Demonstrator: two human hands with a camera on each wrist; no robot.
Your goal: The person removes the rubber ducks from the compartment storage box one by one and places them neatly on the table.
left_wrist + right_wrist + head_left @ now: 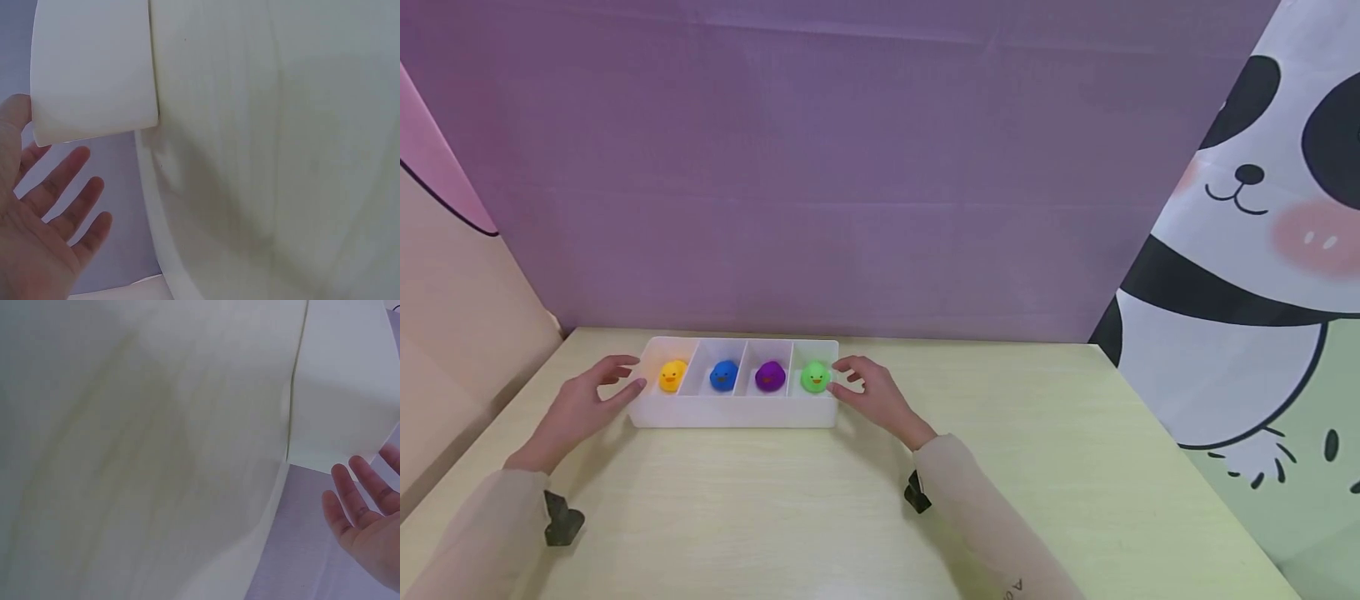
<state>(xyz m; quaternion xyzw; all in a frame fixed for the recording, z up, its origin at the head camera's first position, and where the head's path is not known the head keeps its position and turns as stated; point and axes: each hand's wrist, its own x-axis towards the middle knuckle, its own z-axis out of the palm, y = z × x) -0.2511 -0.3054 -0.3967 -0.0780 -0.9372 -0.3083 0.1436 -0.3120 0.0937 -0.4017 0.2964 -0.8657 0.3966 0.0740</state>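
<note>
Tray [737, 412] near table's [1000, 467] far edge, one toy per compartment, left to right: yellow toy [673, 375], blue toy [724, 376], purple toy [771, 377], green toy [816, 377]. Left hand [576, 408] at tray's left end, right hand [882, 402] at its right. Fingers spread on both; can't tell if they touch the tray.

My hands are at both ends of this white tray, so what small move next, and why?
I'd probably ease your left hand and right hand inward to grip the white tray: they flank its ends, fingers spread, and the yellow toy, blue toy, purple toy and green toy already sit inside it.
</note>
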